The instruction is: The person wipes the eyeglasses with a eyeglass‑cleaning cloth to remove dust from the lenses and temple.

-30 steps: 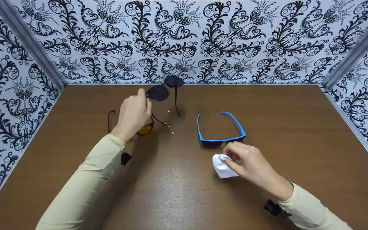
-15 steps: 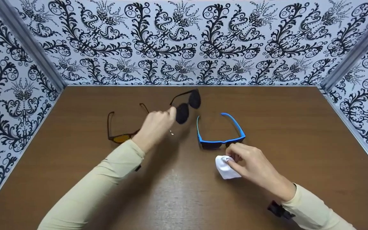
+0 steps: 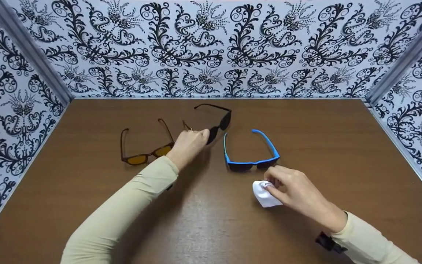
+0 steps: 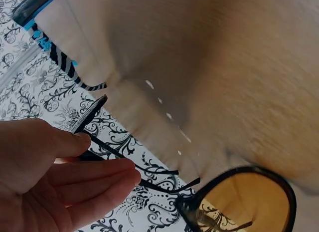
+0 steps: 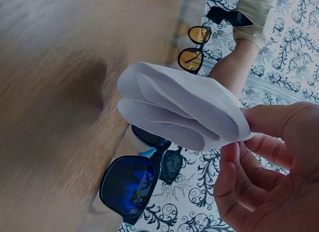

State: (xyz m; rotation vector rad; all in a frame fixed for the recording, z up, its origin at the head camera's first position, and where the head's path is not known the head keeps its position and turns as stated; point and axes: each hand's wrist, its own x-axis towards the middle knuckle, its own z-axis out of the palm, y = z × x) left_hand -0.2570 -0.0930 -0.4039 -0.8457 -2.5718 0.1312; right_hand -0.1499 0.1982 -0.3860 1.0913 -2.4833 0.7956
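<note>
My left hand [image 3: 189, 145] pinches a pair of black sunglasses [image 3: 225, 120] near one lens, between the other two pairs; in the left wrist view the thumb and fingers [image 4: 99, 177] close on the frame's edge. Folded white cloth [image 3: 265, 194] is pinched between the thumb and fingers of my right hand [image 3: 302, 192], in front of the blue-framed sunglasses [image 3: 253, 162]. Those stand on the table with temples pointing back. Left of my left hand, glasses with amber lenses [image 3: 137, 160] rest with their temples spread. Whether the black pair touches the table I cannot tell.
The brown wooden table [image 3: 203, 227] is bounded by a back wall [image 3: 211, 47] and side walls covered in black-and-white scroll pattern. Small pale marks [image 4: 169, 116] show on the tabletop in the left wrist view.
My left hand has carried the black sunglasses right and towards me, from behind the amber glasses to beside the blue pair, turning them. My right hand with the cloth has shifted slightly right.
</note>
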